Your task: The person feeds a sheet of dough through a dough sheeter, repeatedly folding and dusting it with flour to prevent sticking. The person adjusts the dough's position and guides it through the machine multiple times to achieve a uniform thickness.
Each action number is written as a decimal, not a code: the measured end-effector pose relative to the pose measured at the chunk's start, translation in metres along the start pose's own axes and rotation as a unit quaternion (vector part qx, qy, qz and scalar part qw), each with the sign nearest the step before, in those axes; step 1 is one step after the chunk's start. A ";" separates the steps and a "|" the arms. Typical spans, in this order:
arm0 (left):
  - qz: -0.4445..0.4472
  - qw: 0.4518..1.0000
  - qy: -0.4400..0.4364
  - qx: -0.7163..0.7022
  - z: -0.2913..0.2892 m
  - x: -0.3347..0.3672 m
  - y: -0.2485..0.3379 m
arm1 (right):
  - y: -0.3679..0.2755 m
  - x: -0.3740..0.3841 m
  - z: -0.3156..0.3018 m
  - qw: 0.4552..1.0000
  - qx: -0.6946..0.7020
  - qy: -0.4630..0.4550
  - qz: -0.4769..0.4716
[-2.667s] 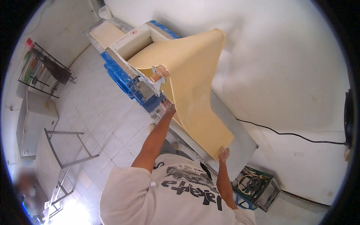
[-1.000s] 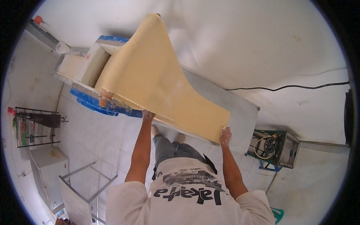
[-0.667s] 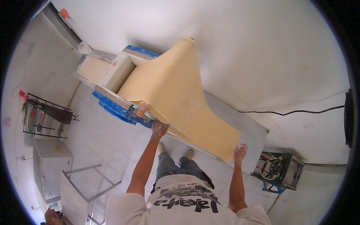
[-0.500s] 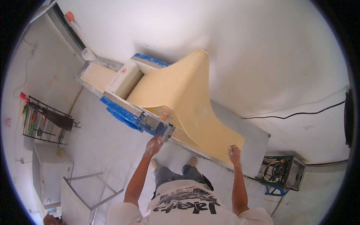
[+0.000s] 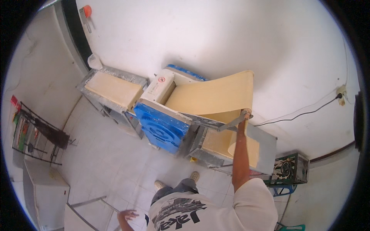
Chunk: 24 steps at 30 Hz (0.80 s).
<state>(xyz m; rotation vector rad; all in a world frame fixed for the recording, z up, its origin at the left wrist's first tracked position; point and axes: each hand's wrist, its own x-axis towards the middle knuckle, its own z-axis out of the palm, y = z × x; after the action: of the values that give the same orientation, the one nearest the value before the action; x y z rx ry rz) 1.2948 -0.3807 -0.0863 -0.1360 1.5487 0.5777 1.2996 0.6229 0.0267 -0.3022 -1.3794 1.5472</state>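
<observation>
A long yellow dough sheet comes out of a white and blue dough sheeter. It passes over the end of a metal bracket arm and drops to the lower table in a fold. My right hand is raised at the tip of that bracket, by the near edge of the sheet; its fingers are too hidden to make out. Low at my left side, away from the machine, my left hand has its fingers apart and holds nothing.
Another flat dough slab lies on the floury metal table left of the machine. A grey table extends to the right, beside a dark metal frame. A metal-legged table stands at lower left, near a white cabinet.
The sheet, draped loosely before, now stretches out from the sheeter to the raised bracket. My right hand has gone from the sheet's lower end up to the bracket; my left has dropped back from the machine.
</observation>
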 end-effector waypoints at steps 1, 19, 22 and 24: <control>0.022 0.996 0.011 -0.086 -0.005 -0.007 -0.021 | -0.021 0.012 -0.013 0.989 -0.050 0.139 0.033; 0.285 0.906 0.305 -0.077 -0.263 0.106 0.244 | -0.258 0.007 0.001 0.921 -0.169 0.349 0.040; 0.287 0.902 0.321 -0.030 -0.308 0.094 0.269 | -0.230 -0.036 -0.012 0.904 -0.214 0.334 0.162; 0.296 0.899 0.322 0.005 -0.338 0.095 0.276 | -0.210 -0.050 -0.018 0.889 -0.237 0.308 0.241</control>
<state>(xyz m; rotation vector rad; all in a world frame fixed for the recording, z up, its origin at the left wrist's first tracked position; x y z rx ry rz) 0.8646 -0.2656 -0.1177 0.1850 2.2599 1.0786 1.4407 0.5628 0.1801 -1.4028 -1.1809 1.2821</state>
